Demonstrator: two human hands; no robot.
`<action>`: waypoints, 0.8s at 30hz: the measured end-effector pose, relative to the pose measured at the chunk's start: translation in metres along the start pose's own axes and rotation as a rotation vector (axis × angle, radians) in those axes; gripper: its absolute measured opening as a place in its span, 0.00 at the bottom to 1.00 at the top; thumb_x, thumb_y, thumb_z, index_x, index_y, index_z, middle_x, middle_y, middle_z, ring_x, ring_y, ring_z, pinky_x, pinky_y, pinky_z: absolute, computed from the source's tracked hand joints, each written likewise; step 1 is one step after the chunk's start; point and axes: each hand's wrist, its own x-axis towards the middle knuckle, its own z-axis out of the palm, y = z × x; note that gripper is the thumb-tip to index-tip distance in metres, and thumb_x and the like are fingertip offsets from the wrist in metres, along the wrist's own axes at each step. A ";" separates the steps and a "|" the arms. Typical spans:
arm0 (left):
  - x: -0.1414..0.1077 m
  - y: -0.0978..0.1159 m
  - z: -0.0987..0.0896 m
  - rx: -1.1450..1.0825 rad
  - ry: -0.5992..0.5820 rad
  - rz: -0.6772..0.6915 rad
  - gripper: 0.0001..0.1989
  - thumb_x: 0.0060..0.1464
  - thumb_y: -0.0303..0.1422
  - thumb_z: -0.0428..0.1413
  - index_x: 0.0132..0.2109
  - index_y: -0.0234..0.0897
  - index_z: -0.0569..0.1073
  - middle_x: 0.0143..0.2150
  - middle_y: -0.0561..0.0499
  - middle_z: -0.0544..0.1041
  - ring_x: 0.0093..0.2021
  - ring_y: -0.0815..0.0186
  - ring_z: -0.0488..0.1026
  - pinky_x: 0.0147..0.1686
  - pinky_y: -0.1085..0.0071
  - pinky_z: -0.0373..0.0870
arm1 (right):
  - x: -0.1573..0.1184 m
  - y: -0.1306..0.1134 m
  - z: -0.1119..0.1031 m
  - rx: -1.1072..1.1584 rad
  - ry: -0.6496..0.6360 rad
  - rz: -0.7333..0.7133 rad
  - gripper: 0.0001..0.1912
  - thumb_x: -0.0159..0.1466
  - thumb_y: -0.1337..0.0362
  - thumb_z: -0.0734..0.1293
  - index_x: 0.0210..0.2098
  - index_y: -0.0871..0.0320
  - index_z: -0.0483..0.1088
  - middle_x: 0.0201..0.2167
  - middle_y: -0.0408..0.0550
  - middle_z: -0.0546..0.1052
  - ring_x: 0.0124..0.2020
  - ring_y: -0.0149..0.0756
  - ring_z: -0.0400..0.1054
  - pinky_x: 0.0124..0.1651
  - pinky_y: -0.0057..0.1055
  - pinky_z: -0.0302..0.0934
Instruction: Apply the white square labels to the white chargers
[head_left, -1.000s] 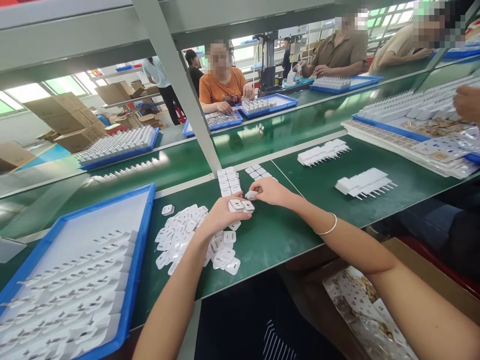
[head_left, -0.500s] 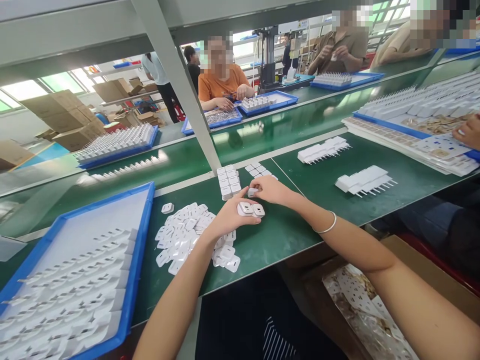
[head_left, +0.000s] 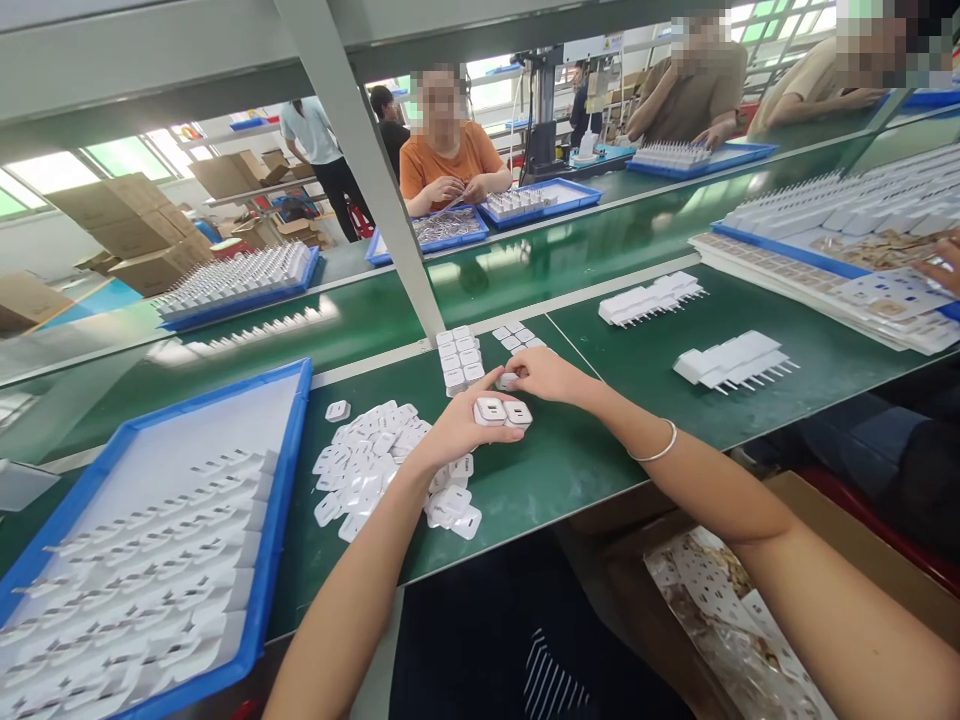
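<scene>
Two white square blocks (head_left: 503, 412), side by side with dark slots facing up, are held between the thumb and fingers of my left hand (head_left: 459, 428). My right hand (head_left: 546, 374) pinches a small white piece (head_left: 508, 381) just beyond them, close to my left index finger. Under and beside my left forearm spreads a loose pile of flat white covers (head_left: 367, 465). Past my hands stand a stacked group of white blocks (head_left: 460, 358) and a lower group of white squares (head_left: 516, 336). One single white piece (head_left: 337, 411) lies left of the pile.
A blue-rimmed tray (head_left: 289, 440) with rows of pronged white parts is at left. Two rows of pronged parts (head_left: 651, 298) (head_left: 739, 360) lie at right, near stacked sheets (head_left: 810, 290) and another person's hand (head_left: 946, 262). A slanted metal post (head_left: 375, 170) rises behind the blocks.
My hands hold nearly the same places, and the two blocks have tilted slightly. Across the line, the person in orange has brought both hands together; another person has raised a hand toward the head.
</scene>
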 end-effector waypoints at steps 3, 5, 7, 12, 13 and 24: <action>-0.002 0.003 -0.004 -0.070 0.073 0.034 0.24 0.40 0.39 0.71 0.46 0.40 0.81 0.69 0.45 0.64 0.64 0.46 0.67 0.54 0.62 0.69 | -0.001 -0.004 -0.005 0.141 -0.018 -0.008 0.07 0.58 0.68 0.67 0.33 0.65 0.77 0.23 0.46 0.73 0.26 0.31 0.64 0.31 0.29 0.57; -0.003 0.004 -0.007 -0.126 0.113 0.068 0.22 0.41 0.38 0.70 0.47 0.41 0.82 0.67 0.46 0.67 0.67 0.46 0.62 0.57 0.61 0.67 | -0.002 -0.007 -0.009 0.247 -0.033 -0.039 0.11 0.59 0.64 0.67 0.36 0.65 0.77 0.25 0.46 0.75 0.26 0.31 0.65 0.31 0.29 0.60; -0.004 0.004 -0.009 -0.186 0.129 0.094 0.21 0.42 0.37 0.70 0.47 0.41 0.82 0.65 0.46 0.70 0.68 0.47 0.61 0.58 0.62 0.65 | -0.004 -0.011 -0.010 0.336 -0.045 -0.083 0.13 0.60 0.61 0.67 0.38 0.65 0.77 0.28 0.47 0.76 0.27 0.31 0.66 0.32 0.29 0.63; -0.006 0.005 -0.010 -0.331 0.063 0.053 0.24 0.41 0.36 0.70 0.48 0.36 0.81 0.48 0.45 0.81 0.47 0.56 0.77 0.47 0.64 0.71 | -0.008 -0.016 -0.004 0.458 0.032 -0.177 0.17 0.58 0.63 0.67 0.44 0.62 0.77 0.32 0.48 0.78 0.31 0.32 0.68 0.34 0.30 0.66; -0.007 0.005 -0.010 -0.333 0.049 0.044 0.24 0.40 0.36 0.71 0.47 0.35 0.81 0.46 0.45 0.81 0.44 0.58 0.77 0.45 0.65 0.71 | -0.008 -0.016 -0.003 0.467 0.060 -0.192 0.17 0.58 0.64 0.67 0.45 0.62 0.77 0.32 0.48 0.77 0.31 0.33 0.68 0.33 0.30 0.66; -0.002 -0.002 -0.007 -0.338 0.066 0.030 0.17 0.38 0.32 0.71 0.38 0.34 0.80 0.34 0.51 0.78 0.34 0.65 0.72 0.38 0.68 0.66 | -0.012 -0.016 -0.010 0.063 0.109 -0.340 0.15 0.64 0.66 0.66 0.48 0.52 0.81 0.40 0.50 0.70 0.36 0.35 0.63 0.38 0.33 0.64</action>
